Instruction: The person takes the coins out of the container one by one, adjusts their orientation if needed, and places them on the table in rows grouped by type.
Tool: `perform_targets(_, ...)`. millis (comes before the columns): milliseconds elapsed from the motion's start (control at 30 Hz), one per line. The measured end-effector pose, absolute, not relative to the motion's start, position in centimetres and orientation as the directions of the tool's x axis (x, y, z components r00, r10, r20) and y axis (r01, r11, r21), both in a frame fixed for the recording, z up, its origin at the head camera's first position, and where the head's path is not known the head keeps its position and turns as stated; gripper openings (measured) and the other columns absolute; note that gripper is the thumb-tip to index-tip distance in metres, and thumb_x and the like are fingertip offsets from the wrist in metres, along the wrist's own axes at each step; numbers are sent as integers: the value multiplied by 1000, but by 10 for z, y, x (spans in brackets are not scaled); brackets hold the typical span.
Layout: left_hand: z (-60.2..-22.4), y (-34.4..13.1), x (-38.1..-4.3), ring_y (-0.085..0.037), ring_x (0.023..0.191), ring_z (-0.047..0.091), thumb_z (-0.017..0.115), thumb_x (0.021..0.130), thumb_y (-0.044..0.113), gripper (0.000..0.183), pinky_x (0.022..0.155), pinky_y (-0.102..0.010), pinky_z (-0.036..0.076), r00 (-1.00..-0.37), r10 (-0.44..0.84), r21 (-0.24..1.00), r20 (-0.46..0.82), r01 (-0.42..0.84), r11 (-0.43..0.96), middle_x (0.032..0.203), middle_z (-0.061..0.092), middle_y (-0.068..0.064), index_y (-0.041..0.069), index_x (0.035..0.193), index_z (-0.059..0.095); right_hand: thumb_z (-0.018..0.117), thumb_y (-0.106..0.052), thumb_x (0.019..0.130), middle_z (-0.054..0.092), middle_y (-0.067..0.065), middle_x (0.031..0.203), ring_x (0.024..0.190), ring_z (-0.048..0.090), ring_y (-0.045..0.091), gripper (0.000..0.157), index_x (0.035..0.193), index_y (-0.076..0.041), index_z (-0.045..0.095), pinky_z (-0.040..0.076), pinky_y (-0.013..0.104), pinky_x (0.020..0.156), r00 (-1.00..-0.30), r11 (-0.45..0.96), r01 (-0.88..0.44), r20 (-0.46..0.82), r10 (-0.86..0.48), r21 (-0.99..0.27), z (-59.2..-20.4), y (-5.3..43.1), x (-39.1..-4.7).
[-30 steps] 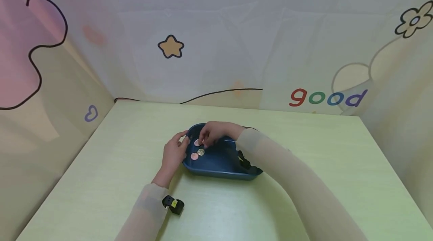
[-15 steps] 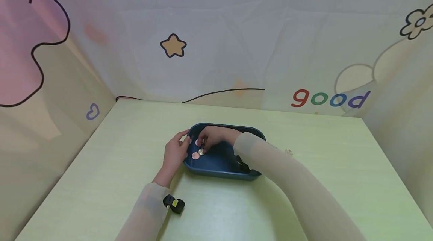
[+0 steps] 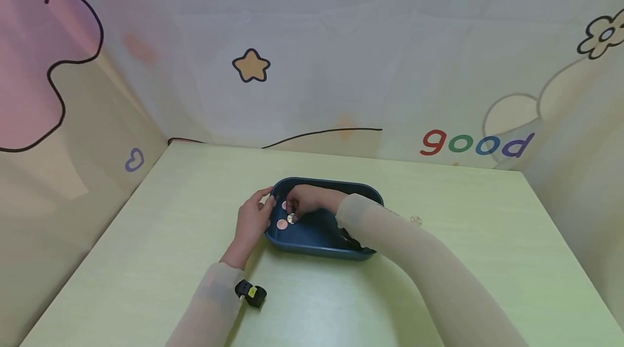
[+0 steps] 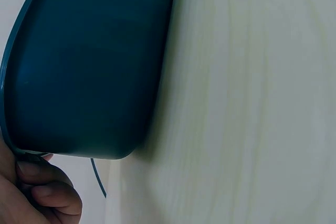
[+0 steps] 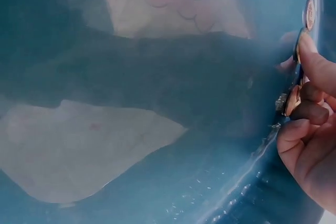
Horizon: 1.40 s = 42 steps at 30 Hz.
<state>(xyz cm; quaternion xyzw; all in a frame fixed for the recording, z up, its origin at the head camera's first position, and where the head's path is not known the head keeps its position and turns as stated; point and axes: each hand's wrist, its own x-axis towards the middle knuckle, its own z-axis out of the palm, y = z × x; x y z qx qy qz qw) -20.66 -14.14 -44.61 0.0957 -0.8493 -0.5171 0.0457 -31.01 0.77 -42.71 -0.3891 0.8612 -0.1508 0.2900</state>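
Behind the pale worktop [image 3: 312,303], printed cloth [image 3: 317,82] is hung. Coins [image 3: 282,224] are clustered at the left end of the blue tray [image 3: 314,251], laid crosswise, and touched by curled fingers of the right hand [image 3: 307,199]; whether one is pinched cannot be told. That end is gripped by the left hand [image 3: 251,220].

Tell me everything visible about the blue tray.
The tray is dark blue, oblong, round-cornered, with raised walls and a rim; it looks like glossy plastic. It sits open side up on the table, its inside reflective, perhaps wet. Coins lie at its left end, which the left hand grips. The right hand is inside; the sleeve hides part.
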Motion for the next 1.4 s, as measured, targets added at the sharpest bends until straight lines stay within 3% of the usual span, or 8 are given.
perform_targets(133, -447, -140, -208, -8, 50, 44, 55, 105, 18, 40, 52, -22, 36, -979, -203, 887, -18, -109, 448, 63, 55, -2, 6, 142, 60, 74, -7, 92, 60, -3, 77, 70, 50, 7, 5, 91, -3, 73, 39, 16, 66, -522, 650, -582, -388, -760, -489, -425, 9, -310)
perform_targets(267, -447, -139, -208, -8, 49, 44, 55, 105, 18, 40, 51, -22, 36, -979, -203, 885, -19, -111, 452, 58, 44, 6, 6, 143, 59, 68, -6, 96, 58, -6, 74, 70, 49, 6, 9, 89, -2, 73, 39, 16, 67, -507, 650, -574, -407, -760, -498, -423, 11, -310)
perform_targets(467, -445, -137, -207, -8, 49, 44, 55, 105, 18, 40, 51, -22, 35, -979, -205, 881, -13, -108, 460, 58, 44, 6, 6, 143, 59, 64, -9, 98, 56, -5, 76, 73, 49, 8, 14, 95, -1, 75, 38, 18, 69, -517, 667, -569, -422, -745, -481, -415, 14, -313)
perform_targets(700, -446, -136, -207, -7, 47, 43, 56, 104, 18, 40, 50, -22, 35, -978, -211, 878, 5, -97, 468, 56, 44, 6, 5, 141, 60, 61, -13, 99, 70, 4, 87, 83, 59, 17, 17, 97, -2, 74, 44, 21, 76, -566, 663, -515, -365, -739, -543, -392, 25, -316)
perform_targets(900, -446, -137, -206, -7, 46, 43, 56, 104, 18, 39, 50, -21, 36, -976, -216, 879, 15, -90, 468, 56, 45, 6, 5, 141, 61, 61, -16, 101, 55, -3, 76, 71, 50, 11, 17, 98, -3, 71, 43, 21, 66, -593, 643, -487, -318, -740, -591, -370, 39, -313)
perform_targets(1067, -445, -137, -205, -7, 47, 43, 55, 105, 18, 40, 51, -22, 36, -977, -214, 880, 6, -96, 465, 56, 45, 6, 6, 142, 60, 62, -17, 102, 54, -3, 77, 76, 52, 16, 16, 99, -4, 69, 42, 22, 67, -649, 659, -413, -304, -697, -628, -352, 57, -306)
perform_targets(1400, -446, -140, -205, -8, 50, 44, 54, 106, 18, 40, 52, -22, 37, -977, -215, 879, -2, -105, 466, 59, 46, 3, 5, 144, 58, 61, -15, 102, 68, 15, 90, 85, 64, 26, 16, 99, -1, 67, 51, 31, 76, -750, 668, -358, -226, -622, -652, -336, 114, -285)
